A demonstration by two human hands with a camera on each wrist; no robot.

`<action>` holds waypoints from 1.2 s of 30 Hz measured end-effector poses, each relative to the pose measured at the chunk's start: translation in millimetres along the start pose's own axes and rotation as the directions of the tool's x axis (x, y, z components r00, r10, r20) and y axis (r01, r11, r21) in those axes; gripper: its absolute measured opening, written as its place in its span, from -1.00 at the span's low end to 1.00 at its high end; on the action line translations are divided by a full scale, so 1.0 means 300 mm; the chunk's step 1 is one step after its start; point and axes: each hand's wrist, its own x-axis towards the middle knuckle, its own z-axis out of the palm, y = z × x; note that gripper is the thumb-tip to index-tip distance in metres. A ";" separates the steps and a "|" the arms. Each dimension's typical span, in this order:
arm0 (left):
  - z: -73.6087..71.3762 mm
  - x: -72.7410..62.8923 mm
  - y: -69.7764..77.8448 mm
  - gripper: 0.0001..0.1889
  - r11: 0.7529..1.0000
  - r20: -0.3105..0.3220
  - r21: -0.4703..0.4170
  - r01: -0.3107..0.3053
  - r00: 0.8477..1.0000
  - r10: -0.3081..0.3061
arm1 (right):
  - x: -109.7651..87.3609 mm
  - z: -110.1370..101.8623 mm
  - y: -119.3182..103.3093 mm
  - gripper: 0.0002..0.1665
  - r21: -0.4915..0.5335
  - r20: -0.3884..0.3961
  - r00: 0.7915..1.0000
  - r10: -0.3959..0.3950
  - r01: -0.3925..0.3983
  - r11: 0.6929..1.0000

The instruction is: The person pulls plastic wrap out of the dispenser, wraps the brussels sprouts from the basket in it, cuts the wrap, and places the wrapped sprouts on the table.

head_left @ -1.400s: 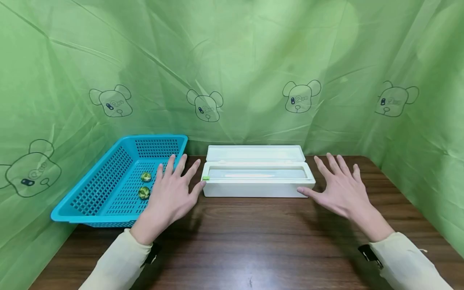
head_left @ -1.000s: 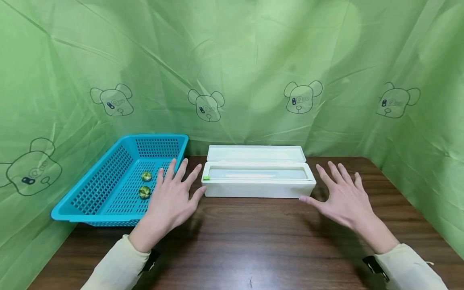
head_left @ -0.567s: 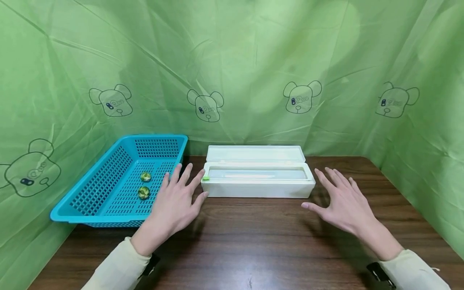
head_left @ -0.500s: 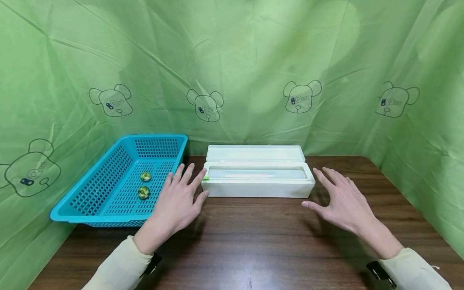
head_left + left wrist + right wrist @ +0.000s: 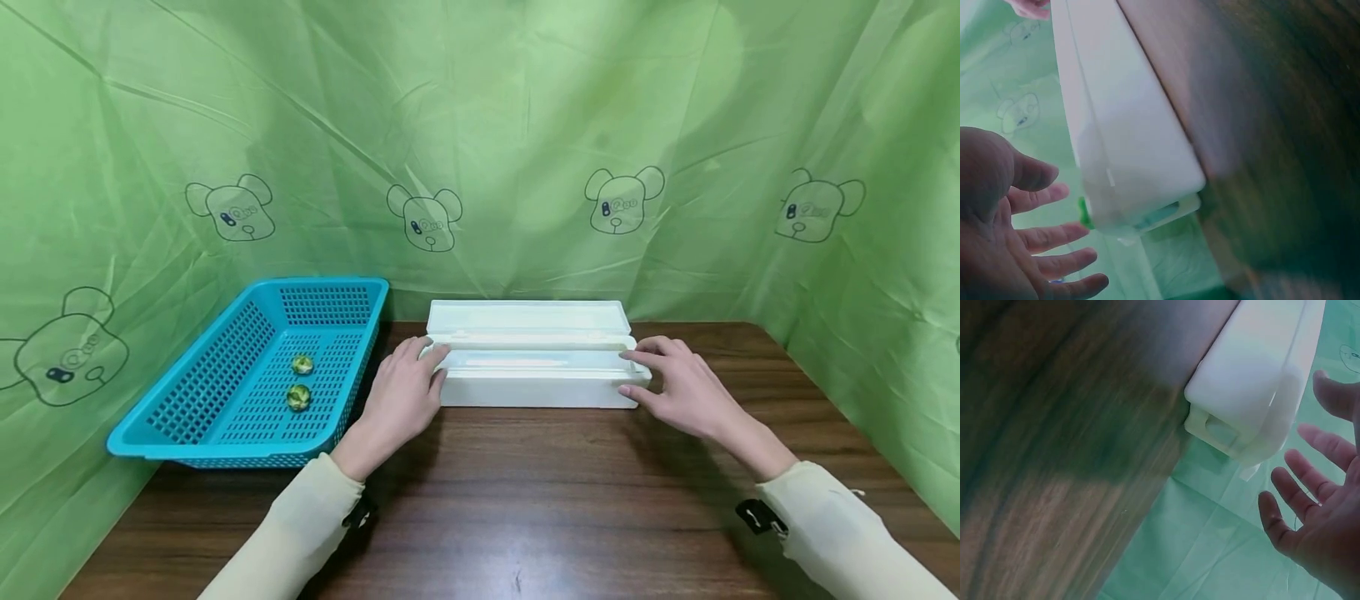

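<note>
A long white plastic wrap dispenser (image 5: 536,392) lies on the table with its lid (image 5: 528,317) tipped back. My left hand (image 5: 401,392) is at its left end, fingers loosely bent over the top corner, covering the green slider in the head view. In the left wrist view that green slider (image 5: 1085,214) shows beside the spread fingertips. At the right end my right hand (image 5: 686,396) has thumb and index finger apart near the front corner. Neither hand pinches anything; whether the fingertips touch the dispenser I cannot tell.
A blue perforated basket (image 5: 172,452) stands on the left, holding two small green balls like Brussels sprouts (image 5: 298,397). Brown wood tabletop (image 5: 517,492) lies in front. A green printed curtain (image 5: 517,167) hangs behind and at both sides.
Both hands have drawn back slightly, then moved inward to the dispenser's two ends, their fingers bending more. Dispenser and basket have stayed put.
</note>
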 end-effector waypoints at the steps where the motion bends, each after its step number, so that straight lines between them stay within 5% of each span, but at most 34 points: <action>1: 0.007 0.004 -0.002 -0.65 1.000 -0.002 -0.009 0.003 1.000 -0.003 | 0.005 0.003 0.003 -0.45 0.002 0.006 1.000 -0.007 0.007 1.000; 9: 0.026 0.021 -0.013 -0.83 0.998 0.024 -0.053 0.044 0.999 -0.042 | 0.021 0.015 0.014 -0.66 0.004 0.025 0.999 -0.029 0.029 1.000; 19: 0.027 0.048 -0.013 -0.86 0.979 0.046 -0.164 0.123 0.992 -0.117 | 0.045 0.007 0.020 -0.79 0.141 0.065 0.994 0.087 -0.095 0.985; 26: 0.026 0.071 -0.019 -0.89 0.954 0.066 -0.230 0.193 0.981 -0.182 | 0.084 -0.007 0.026 -0.93 0.155 0.076 0.993 0.091 -0.102 0.983; 36: 0.030 0.095 -0.014 -0.88 0.951 0.052 -0.220 0.217 0.976 -0.210 | 0.108 0.002 0.039 -0.95 0.188 0.037 0.994 0.105 -0.110 0.976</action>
